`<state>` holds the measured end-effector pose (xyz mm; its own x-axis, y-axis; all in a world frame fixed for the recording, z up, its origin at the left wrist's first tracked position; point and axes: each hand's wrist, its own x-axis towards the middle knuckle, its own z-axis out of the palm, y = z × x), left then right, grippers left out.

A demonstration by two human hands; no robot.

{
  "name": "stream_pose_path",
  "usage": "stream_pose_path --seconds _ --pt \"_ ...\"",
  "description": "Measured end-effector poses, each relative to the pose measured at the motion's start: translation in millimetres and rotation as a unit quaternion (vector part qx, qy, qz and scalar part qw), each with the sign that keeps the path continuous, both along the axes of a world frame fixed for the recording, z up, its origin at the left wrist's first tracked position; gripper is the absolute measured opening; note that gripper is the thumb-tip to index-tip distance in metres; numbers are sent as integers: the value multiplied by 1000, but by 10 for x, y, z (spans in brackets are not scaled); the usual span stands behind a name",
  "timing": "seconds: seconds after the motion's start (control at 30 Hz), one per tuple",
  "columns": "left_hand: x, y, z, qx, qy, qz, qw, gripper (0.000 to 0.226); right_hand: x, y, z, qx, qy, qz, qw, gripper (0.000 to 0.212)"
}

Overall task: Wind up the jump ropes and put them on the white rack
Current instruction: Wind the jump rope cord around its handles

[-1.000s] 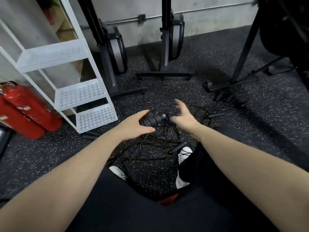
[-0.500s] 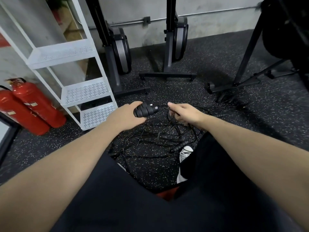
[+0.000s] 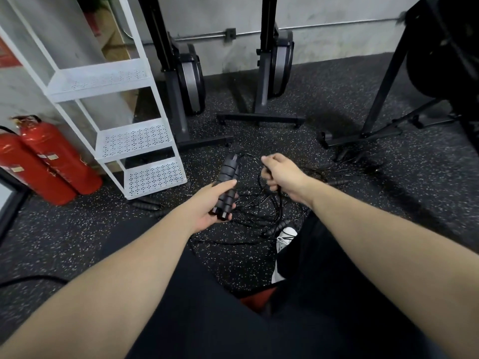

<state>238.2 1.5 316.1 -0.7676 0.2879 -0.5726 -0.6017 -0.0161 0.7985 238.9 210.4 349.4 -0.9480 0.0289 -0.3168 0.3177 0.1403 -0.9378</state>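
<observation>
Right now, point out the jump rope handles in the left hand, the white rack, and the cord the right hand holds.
jump rope handles (image 3: 227,182): head view, ribbed grip.
white rack (image 3: 155,174): head view, bottom shelf.
cord (image 3: 260,180): head view, strand beside the fingers.

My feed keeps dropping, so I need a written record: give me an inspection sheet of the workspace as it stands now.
Surface: dark speckled rubber floor.
Job's things: pair of black handles held together in the left hand; tangled jump ropes on the floor; white rack at left, nothing seen on its shelves.
Clutter: loose handles lie by the rack's foot, another near the white shoe.
Grippers: left hand grips the handles; right hand has its fingers curled round a cord.
Cables: a dark cable crosses the floor at lower left.
Surroundings: two red fire extinguishers, black exercise machines along the wall.
</observation>
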Motion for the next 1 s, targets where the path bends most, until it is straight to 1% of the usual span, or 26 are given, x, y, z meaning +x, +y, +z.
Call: stream_pose_path --seconds 0.13,0.2,0.3,0.4,0.47,0.5,0.57,0.63,0.7,0.73,0.8,0.87,0.9,0.93,0.97,1.0 --pt "88 27 -163 35 -25 66 997 38 211 -144 -236 6 -4 49 999 22" --pt "113 8 -185 53 -34 86 994 36 287 -180 -284 -2 -4 74 997 19" --pt "136 -11 -191 80 -32 114 990 34 339 -252 -307 44 -17 115 992 26" --pt "143 -13 -221 64 -23 156 985 45 332 -346 -321 78 9 119 990 14" --pt "155 9 -250 60 -40 171 983 55 356 -406 -303 67 35 137 988 6" --pt "166 26 -252 64 -50 170 982 59 375 -447 -299 49 44 152 986 8" --pt "184 58 -250 67 -60 171 981 69 436 -537 -306 23 51 186 981 21" --pt "187 50 -234 61 -45 186 980 72 490 -594 -332 39 46 219 974 39" --pt "175 14 -220 69 -21 203 977 67 520 -596 -346 62 39 251 965 48" --pt "172 4 -215 79 -13 203 976 58 521 -581 -349 69 32 263 962 49" --pt "180 -6 -225 80 -10 186 979 36 498 -552 -377 85 21 269 959 48" --pt "178 -22 -243 76 -25 177 981 23 476 -523 -400 102 32 272 956 45" --pt "168 -33 -246 78 -35 177 981 17 467 -502 -403 110 43 277 953 40" --pt "159 -47 -232 82 -41 177 980 12 452 -470 -400 121 54 278 951 30" --pt "150 -57 -207 86 -44 177 980 10 429 -424 -401 134 60 273 951 17" --pt "137 -72 -192 93 -46 176 979 11 400 -369 -397 151 57 269 949 11"
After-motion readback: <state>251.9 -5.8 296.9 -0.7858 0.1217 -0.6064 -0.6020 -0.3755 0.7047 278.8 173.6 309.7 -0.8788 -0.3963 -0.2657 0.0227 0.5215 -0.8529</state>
